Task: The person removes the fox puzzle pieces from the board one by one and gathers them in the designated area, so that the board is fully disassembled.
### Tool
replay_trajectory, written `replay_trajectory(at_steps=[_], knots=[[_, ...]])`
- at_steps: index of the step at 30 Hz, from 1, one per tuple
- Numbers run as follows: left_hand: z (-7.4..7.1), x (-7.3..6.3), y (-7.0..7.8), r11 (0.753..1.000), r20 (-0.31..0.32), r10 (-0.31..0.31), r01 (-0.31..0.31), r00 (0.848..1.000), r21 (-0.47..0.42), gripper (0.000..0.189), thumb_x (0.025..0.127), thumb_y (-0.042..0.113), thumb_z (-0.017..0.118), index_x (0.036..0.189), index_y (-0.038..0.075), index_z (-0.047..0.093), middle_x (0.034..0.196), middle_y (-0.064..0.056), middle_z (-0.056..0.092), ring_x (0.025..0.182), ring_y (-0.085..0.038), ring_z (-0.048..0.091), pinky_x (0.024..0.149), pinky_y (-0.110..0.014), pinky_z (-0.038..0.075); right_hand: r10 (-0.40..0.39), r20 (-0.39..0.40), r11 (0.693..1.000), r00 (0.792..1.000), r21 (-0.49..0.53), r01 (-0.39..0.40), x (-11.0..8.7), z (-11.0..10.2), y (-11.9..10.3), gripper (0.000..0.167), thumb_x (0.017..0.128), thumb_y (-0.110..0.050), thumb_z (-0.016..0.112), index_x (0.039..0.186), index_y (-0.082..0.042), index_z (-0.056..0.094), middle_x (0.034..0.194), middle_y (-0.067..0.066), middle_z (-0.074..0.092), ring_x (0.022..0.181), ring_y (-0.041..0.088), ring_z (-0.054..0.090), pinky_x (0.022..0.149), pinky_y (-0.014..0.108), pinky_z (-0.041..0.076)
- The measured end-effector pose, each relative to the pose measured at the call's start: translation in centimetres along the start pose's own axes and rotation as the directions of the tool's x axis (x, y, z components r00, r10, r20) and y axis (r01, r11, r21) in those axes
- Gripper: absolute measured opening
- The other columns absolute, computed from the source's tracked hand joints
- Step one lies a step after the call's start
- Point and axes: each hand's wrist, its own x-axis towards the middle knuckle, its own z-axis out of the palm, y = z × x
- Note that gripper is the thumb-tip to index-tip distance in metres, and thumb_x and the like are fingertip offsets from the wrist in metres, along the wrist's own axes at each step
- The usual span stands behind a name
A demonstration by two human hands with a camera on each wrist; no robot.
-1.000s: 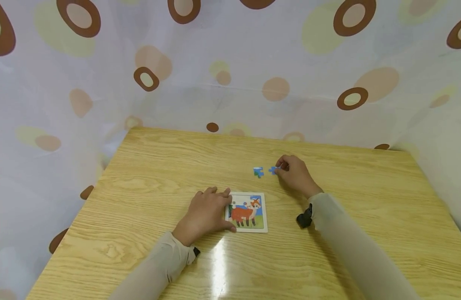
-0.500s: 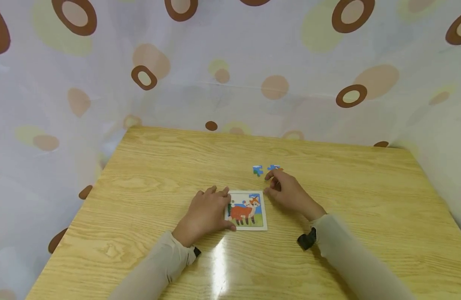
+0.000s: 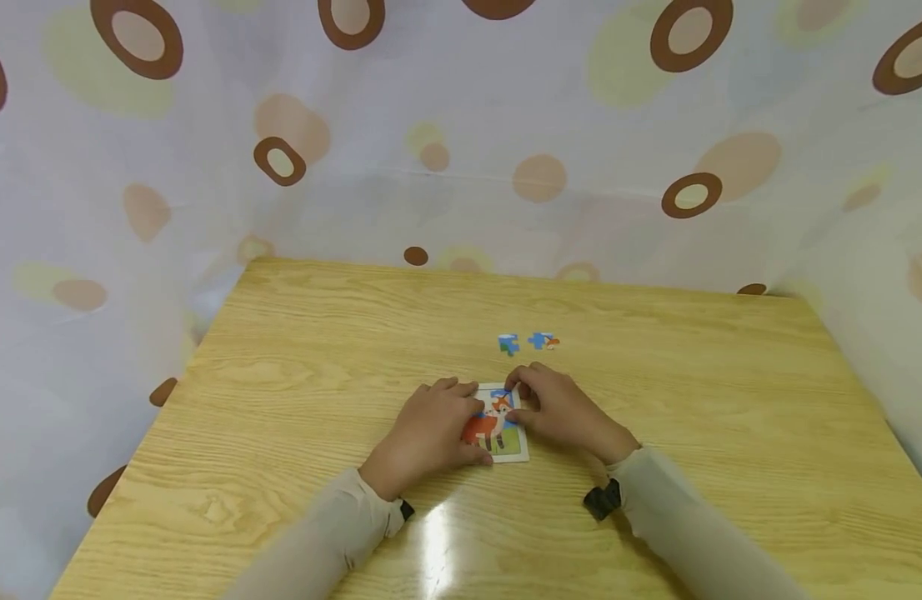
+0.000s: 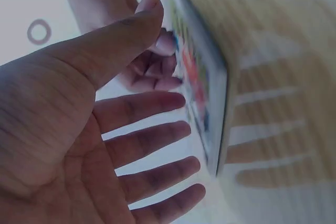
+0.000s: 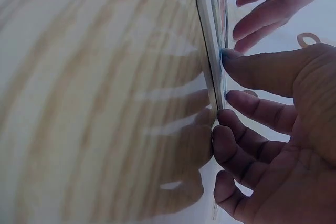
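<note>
Worktop point(image 3: 281, 417) of pale wood grain, reaching past both forearms. Next, left hand point(image 3: 431, 429), laid over the left side of the puzzle board point(image 3: 514, 457), fingers parted and nearly straight, thumb by the near edge; nothing gripped, firmness of contact impossible to tell. Best kept light and flat, just enough to stop any sliding.

At the middle, between both hands, the board itself, lying on the worktop, orange fox in view, with a pale unfilled patch toward the far edge. Past that edge, near but apart, a green-cornered blue piece point(image 3: 508, 343), then, just beside it, an orange-tipped blue piece point(image 3: 543, 341).

Farthest right, right hand point(image 3: 566, 414), thumb and forefinger apart, tips at the board's right side, other fingers bent by its edge; no pinched piece to be made out. Probably a matter of seating the corner by the fox's head: press straight down with both tips, feel for a level surface, avoid nudging neighbouring pieces or tipping the board with the lower fingers.
</note>
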Motion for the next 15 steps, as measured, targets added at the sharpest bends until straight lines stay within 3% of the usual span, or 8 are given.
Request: replay_trajectory(at_steps=[4, 9, 15], knots=[[0.6, 0.2, 0.5, 0.998, 0.026, -0.002, 0.0, 1.0, 0.062, 0.064, 0.076, 0.06, 0.086, 0.121, 0.016, 0.076, 0.145, -0.009, 0.061, 0.134, -0.036, 0.055, 0.101, -0.054, 0.05, 0.005, -0.006, 1.0, 1.0, 0.016, -0.005, 0.0, 0.1, 0.0, 0.027, 0.091, -0.015, 0.081, 0.111, -0.008, 0.064, 0.092, 0.0, 0.055, 0.082, 0.017, 0.05, 0.074, 0.035, 0.043], [1.1, 0.3, 0.6, 0.99, 0.005, 0.002, -0.002, 1.0, 0.138, 0.062, 0.075, 0.062, 0.084, 0.119, 0.019, 0.077, 0.144, -0.007, 0.062, 0.132, -0.034, 0.058, 0.096, -0.05, 0.053, 0.026, -0.008, 0.998, 1.0, 0.059, -0.025, 0.3, 0.2, 0.1, 0.021, 0.093, -0.011, 0.078, 0.107, -0.006, 0.062, 0.09, 0.003, 0.054, 0.081, 0.018, 0.049, 0.072, 0.035, 0.044], [1.3, 0.2, 0.5, 0.991, -0.025, 0.015, -0.012, 1.0, 0.136, 0.064, 0.073, 0.062, 0.085, 0.119, 0.019, 0.078, 0.142, -0.008, 0.063, 0.13, -0.035, 0.06, 0.094, -0.049, 0.055, 0.064, 0.016, 0.99, 0.998, 0.123, -0.066, 0.8, 0.0, 0.0, 0.018, 0.095, -0.008, 0.075, 0.102, -0.005, 0.058, 0.094, 0.006, 0.054, 0.084, 0.021, 0.049, 0.075, 0.037, 0.044]])
